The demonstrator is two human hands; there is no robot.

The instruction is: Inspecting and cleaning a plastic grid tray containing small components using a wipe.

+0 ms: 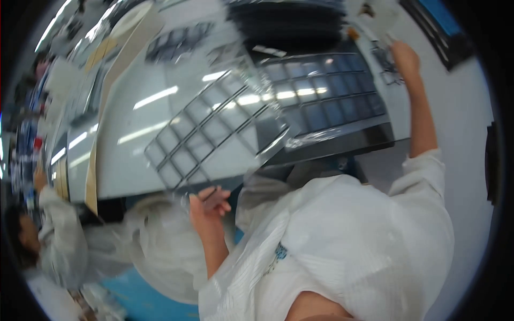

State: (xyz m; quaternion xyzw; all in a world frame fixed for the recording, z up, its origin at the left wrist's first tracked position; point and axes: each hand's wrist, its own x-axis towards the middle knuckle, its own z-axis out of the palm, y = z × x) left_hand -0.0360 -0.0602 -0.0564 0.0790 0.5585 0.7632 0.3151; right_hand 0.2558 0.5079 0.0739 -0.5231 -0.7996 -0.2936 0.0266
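Note:
Down by the near table edge, my left hand (210,209) is closed on a small flat dark piece (214,200), its kind too blurred to tell. The corner of a clear plastic compartment tray (199,127) with dark dividing lines lies just beyond that hand. To its right, a second tray (326,99) carries rows of dark, shiny rectangular panels. My right hand (405,59) reaches far to the right, its fingers drawn together by small pale and dark items (386,58). What those fingers pinch is too small and blurred to make out.
A stack of black trays (286,24) stands at the back. Another group of dark rectangular pieces (179,41) lies at the far left of the glossy table. A tan upright board (101,123) divides off the left side, where a co-worker (59,235) sits.

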